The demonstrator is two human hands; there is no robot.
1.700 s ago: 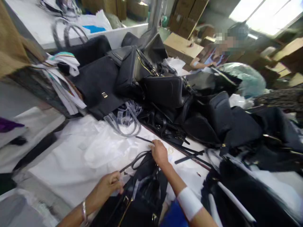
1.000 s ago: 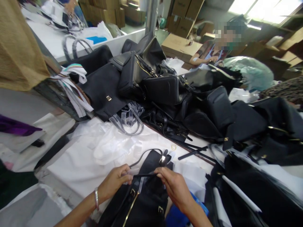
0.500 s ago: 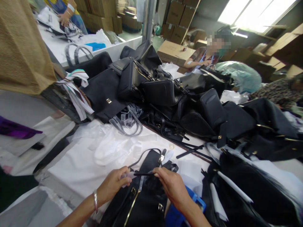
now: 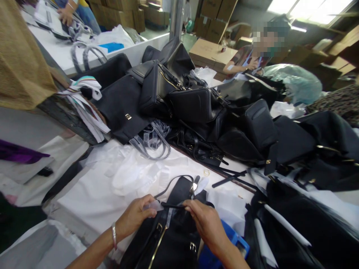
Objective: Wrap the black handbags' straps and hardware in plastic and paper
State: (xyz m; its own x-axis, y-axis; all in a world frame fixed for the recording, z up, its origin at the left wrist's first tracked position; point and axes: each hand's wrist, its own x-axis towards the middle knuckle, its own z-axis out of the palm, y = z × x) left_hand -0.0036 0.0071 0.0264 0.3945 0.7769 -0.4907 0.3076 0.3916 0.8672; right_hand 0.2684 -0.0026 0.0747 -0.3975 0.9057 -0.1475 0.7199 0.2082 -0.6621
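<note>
A black bag (image 4: 174,244) with a gold zipper and gold buckles lies before me on the white-covered table. Just above its top, a short black strap (image 4: 172,206) stretches between my two hands. My left hand (image 4: 136,216) is closed, pinching a bit of clear plastic film (image 4: 155,205) at the strap's left end. Thumb and fingers of my right hand (image 4: 204,218) are closed on the strap's other end. Beyond them stands the bag's thin looped handle (image 4: 179,177), beside a gold buckle (image 4: 194,186) with white wrapping.
Black bags (image 4: 190,106) are heaped across the far side. Plastic-wrapped handles (image 4: 153,144) and loose black straps (image 4: 230,178) lie in front of them. A blue container (image 4: 232,239) sits by my right forearm. Further off, a co-worker (image 4: 238,61) sits behind the heap.
The view has shifted slightly, so the heap and co-worker sit a little differently in frame. Both hands keep their grip, with the strap still stretched between them.
</note>
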